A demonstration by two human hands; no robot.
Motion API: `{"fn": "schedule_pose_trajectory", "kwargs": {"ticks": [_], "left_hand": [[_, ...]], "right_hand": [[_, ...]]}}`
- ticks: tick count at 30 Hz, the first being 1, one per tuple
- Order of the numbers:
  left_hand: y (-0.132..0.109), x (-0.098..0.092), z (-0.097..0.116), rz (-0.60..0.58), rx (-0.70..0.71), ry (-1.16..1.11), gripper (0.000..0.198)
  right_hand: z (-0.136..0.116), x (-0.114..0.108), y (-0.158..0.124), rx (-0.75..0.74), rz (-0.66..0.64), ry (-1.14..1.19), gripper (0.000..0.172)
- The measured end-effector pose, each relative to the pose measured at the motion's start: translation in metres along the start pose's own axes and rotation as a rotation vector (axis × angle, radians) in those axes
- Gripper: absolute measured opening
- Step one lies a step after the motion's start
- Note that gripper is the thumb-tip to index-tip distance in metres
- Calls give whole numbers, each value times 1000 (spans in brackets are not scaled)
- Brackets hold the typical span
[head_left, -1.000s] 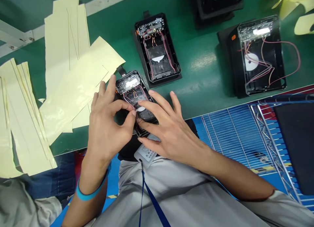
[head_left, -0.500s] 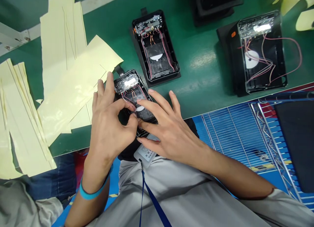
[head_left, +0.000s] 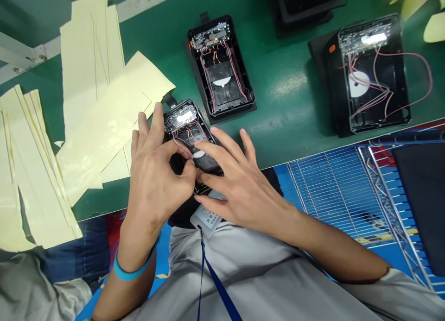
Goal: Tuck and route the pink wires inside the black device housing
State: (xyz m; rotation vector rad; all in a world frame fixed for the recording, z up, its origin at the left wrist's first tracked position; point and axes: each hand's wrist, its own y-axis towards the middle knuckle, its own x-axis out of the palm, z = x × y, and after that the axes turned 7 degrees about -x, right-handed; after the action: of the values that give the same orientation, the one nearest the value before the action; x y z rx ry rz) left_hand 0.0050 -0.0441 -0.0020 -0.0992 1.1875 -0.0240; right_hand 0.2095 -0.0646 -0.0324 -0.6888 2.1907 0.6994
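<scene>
A black device housing (head_left: 205, 163) lies near the bench's front edge, its circuit board (head_left: 184, 116) at the far end. Thin pink wires (head_left: 181, 142) run down its left side. My left hand (head_left: 153, 173) has thumb and index finger pinched on these wires, its other fingers raised beside the housing. My right hand (head_left: 239, 182) spreads its fingers over the housing's right side and near end, the fingertips touching it or just above. Both hands cover much of the lower interior, where a white disc (head_left: 199, 153) partly shows.
A second open housing (head_left: 222, 80) lies behind on the green bench (head_left: 271, 126). Another with loose wires (head_left: 375, 80) stands at right, black parts (head_left: 306, 10) at the back. Yellowish sheets (head_left: 104, 126) cover the left. Below right stands a wire rack (head_left: 330, 186); a badge (head_left: 207, 219) hangs at my waist.
Almost nothing differs. Both hands keep their places at the housing, and the view has shifted only slightly.
</scene>
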Motion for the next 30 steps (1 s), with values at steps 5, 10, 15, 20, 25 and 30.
{"fn": "schedule_pose_trajectory", "kwargs": {"ticks": [5,10,15,20,25,30], "left_hand": [[0,-2,-1,-17,-10,10,11],[1,-3,0,-20,11,18,11],[2,-1,-2,-18,32,14,11],[3,-1,-3,-17,53,-11,14],[3,-2,-1,-36,31,-4,14],[3,-4,1,-45,18,3,12]], "right_hand": [[1,0,-1,-3,-12,3,31],[2,0,-1,-4,-20,5,32],[2,1,-1,-4,-16,3,31],[2,2,-1,-5,-3,6,31],[2,2,-1,4,-2,16,32],[2,0,0,8,-9,27,31]]}}
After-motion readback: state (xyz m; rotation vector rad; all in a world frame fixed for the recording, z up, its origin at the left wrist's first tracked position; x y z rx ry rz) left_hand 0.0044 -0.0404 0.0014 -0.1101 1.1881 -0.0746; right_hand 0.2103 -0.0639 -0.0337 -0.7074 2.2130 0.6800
